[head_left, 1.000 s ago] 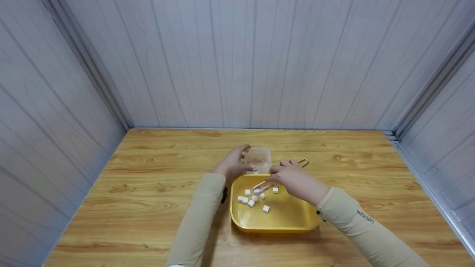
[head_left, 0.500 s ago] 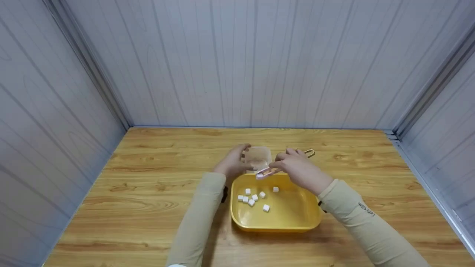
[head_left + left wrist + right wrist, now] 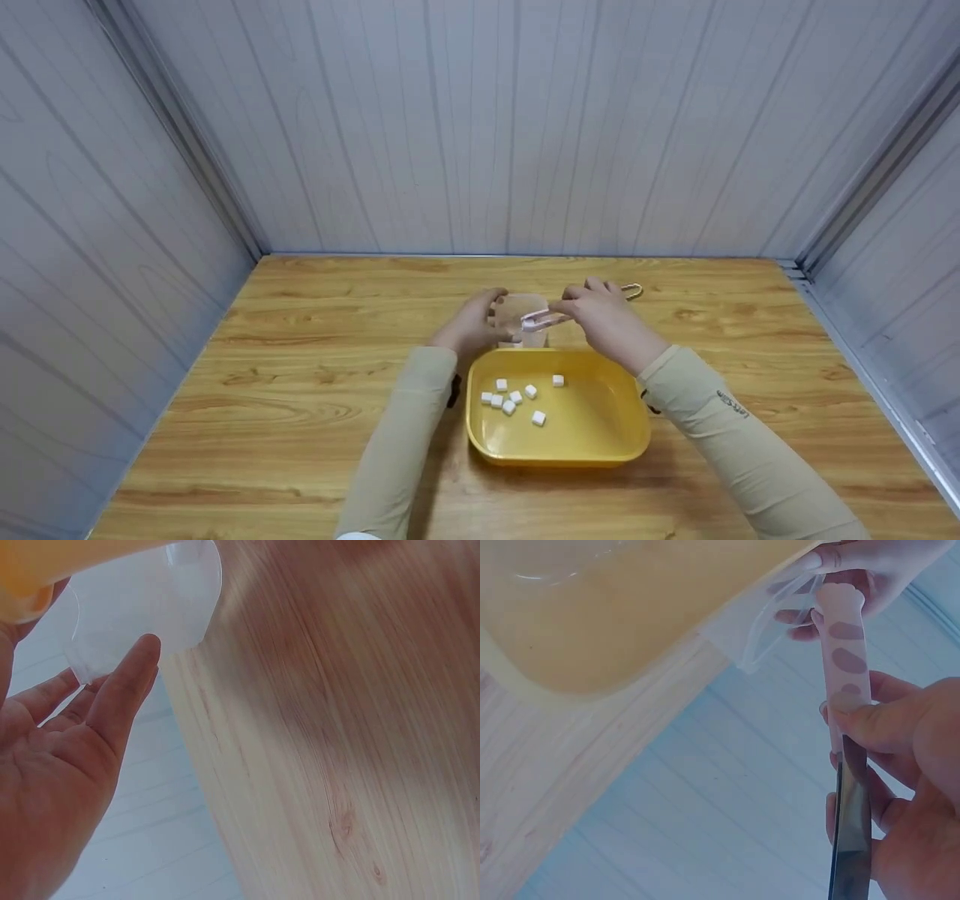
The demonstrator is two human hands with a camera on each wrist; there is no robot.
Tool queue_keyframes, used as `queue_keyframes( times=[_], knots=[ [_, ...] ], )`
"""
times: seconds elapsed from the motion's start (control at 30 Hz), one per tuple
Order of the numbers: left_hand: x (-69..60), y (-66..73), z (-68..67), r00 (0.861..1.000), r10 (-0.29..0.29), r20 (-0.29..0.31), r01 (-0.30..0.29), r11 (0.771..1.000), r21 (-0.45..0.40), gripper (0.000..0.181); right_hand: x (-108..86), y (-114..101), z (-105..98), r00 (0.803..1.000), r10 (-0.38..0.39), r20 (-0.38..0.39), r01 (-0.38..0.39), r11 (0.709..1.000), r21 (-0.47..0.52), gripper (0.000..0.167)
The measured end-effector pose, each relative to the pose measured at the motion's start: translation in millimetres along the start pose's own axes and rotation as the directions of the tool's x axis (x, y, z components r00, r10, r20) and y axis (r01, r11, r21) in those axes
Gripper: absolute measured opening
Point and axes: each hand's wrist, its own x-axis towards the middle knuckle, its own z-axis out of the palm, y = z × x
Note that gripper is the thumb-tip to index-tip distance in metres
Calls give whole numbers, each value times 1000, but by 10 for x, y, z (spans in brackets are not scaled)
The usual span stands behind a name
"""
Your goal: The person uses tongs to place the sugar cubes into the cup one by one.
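Head cam | tongs (image 3: pixel 546 324) axis ~L-R | tips L, prob. over tub (image 3: pixel 513 306)

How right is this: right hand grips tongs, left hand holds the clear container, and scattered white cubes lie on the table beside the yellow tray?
Not quite: the scattered white cubes lie inside the yellow tray, not beside it, as the head view shows. The rest stands.

A wooden table (image 3: pixel 300 405) across the lower frame bears a yellow tub (image 3: pixel 592 431), lower centre, and a clear container (image 3: pixel 511 306), near centre.
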Motion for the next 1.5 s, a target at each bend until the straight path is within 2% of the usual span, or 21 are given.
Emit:
queue_keyframes(
  times=[0.27, 0.4, 0.5, 0.73, 1.03, 1.27, 1.5],
  knots=[
    [-18, 4, -8, 1000, -9, 8, 9, 1000, -14, 83, 38, 109, 154, 997, 72, -7, -72, 997, 37, 45],
    [9, 19, -25, 1000, 11, 17, -12, 999, 36, 83, 39, 159, 194, 995, 100, 13, -101, 994, 36, 50],
    [22, 31, -40, 1000, 20, 18, -21, 997, 68, 84, 49, 180, 205, 994, 107, 24, -108, 994, 32, 54],
    [19, 20, -32, 1000, 9, 18, -10, 999, 35, 85, 49, 183, 223, 995, 97, 5, -97, 994, 41, 48],
    [15, -6, -8, 1000, 13, 3, -13, 999, 40, 85, 27, 171, 250, 996, 93, -14, -92, 994, 49, 47],
    [-5, -1, 1, 1000, -18, 6, 18, 1000, -19, 85, 18, 171, 271, 995, 92, -29, -91, 995, 42, 44],
    [-4, 9, -1, 1000, 14, 8, -14, 1000, -23, 85, 8, 157, 260, 993, 121, -7, -121, 992, 46, 48]
  ],
)
